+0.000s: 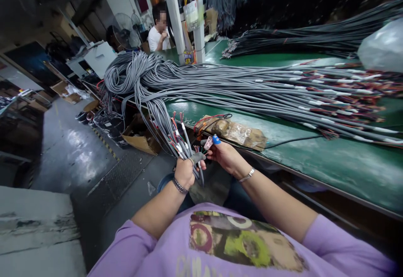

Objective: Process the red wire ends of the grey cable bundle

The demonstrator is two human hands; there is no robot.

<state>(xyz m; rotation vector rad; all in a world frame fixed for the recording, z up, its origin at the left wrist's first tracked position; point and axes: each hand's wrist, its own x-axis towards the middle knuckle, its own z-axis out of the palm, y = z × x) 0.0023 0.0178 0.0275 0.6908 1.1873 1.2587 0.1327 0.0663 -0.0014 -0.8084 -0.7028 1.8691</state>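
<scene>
Green bench (315, 170), grey cables (217, 82) along it. Off its near edge, our left hand (186, 171) wraps cable ends (178, 146); our right hand (227, 158), half-curled beside them, hold unclear. Bench's far side: white post (175, 12), co-worker (155, 37).

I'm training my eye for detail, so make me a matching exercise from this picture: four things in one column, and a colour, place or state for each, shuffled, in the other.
Things
1. left hand
2. right hand
3. workbench
4. black cables

Descriptions
A. green on top
B. on the bench's far side
C. gripping a bunch of grey cables
D. wearing a blue digit cover

Pairs: 1-C, 2-D, 3-A, 4-B
</scene>
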